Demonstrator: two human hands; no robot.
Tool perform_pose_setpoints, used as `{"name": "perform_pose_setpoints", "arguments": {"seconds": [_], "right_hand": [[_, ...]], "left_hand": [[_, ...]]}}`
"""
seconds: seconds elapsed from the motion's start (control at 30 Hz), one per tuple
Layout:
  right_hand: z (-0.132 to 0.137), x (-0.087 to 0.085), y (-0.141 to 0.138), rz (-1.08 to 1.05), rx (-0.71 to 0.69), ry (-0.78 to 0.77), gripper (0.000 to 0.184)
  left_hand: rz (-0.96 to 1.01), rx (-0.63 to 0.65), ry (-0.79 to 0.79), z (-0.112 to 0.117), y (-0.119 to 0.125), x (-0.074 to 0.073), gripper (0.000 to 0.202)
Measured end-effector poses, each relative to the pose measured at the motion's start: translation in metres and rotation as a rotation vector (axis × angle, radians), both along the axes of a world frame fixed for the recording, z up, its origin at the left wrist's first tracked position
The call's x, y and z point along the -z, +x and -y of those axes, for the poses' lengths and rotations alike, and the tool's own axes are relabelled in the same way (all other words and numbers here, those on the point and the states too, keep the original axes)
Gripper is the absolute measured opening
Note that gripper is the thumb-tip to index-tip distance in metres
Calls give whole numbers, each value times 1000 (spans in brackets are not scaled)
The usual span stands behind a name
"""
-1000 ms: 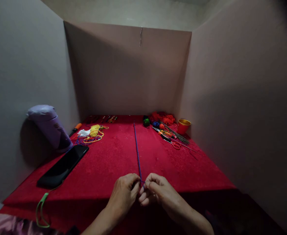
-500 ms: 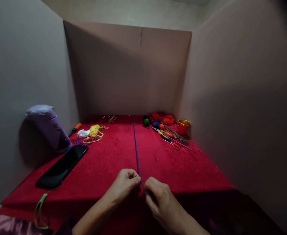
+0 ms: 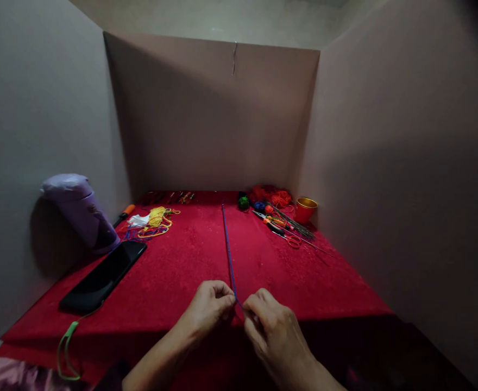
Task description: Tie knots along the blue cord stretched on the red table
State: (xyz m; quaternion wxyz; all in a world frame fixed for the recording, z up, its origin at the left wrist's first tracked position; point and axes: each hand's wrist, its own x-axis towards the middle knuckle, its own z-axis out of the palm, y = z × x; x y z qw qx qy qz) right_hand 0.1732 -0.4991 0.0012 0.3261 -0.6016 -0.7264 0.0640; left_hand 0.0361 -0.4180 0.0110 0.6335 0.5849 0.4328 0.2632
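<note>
A thin purple cord (image 3: 228, 245) runs in a straight line down the middle of the red table (image 3: 182, 271), from the back to the front edge. My left hand (image 3: 210, 305) and my right hand (image 3: 270, 332) meet at the cord's near end. Both hands are closed, with fingertips pinching the cord close together. The cord's very end is hidden between my fingers.
A dark phone (image 3: 104, 274) with a green strap (image 3: 65, 347) lies at the left, beside a lilac kettle (image 3: 80, 210). Yellow and purple cords (image 3: 155, 222) sit behind it. At the back right are yarn balls (image 3: 259, 202), scissors and pliers (image 3: 282, 228), thin rods and a gold cup (image 3: 305, 209). Cardboard walls enclose the table.
My right hand dropped lower and nearer to me, then shifted slightly right. My left hand rose a little along the cord. The cord stays taut and straight.
</note>
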Motion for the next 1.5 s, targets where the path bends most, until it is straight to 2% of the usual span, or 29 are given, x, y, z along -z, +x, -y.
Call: {"name": "perform_pose_setpoints", "arguments": {"seconds": [0.1,0.23,0.3,0.47,0.57,0.67,0.73,0.87,0.93,1.1,1.17,1.33,1.4,1.5], "right_hand": [[1,9,-7,133,26,189,16],[-1,20,-18,307,154,428,20],[-1,22,-22,368,185,478,22],[-1,26,-32,377,161,582,21],[-3,30,-33,344,150,629,20],[-4,26,-27,139,74,496,19],[-5,17,-21,-112,1,294,21],[-12,-3,-12,-547,-58,-132,24],[-18,-6,-10,-635,-97,-318,23],[-36,0,-6,-646,-176,-534,20],[-41,2,-3,-583,-190,-555,19],[-44,-4,2,-271,-192,-321,19],[-45,-5,3,-234,-207,-317,18],[-49,-5,2,-258,-220,-367,19]], "left_hand": [[73,-20,-10,1,2,5,22],[139,-94,-97,2,3,10,23],[173,-114,-128,3,3,9,25],[193,-95,-229,8,3,6,29],[215,-78,-210,11,2,6,32],[219,-71,-163,12,0,5,35],[201,-79,-142,11,-1,5,38],[143,-69,-97,10,-5,4,39],[121,-53,-64,10,-7,3,37],[84,-29,-24,10,-9,1,36],[78,-20,-14,9,-10,2,36],[0,-24,38,9,-16,5,29],[-49,-21,132,10,-18,7,23],[-180,-26,355,12,-19,8,19]]}}
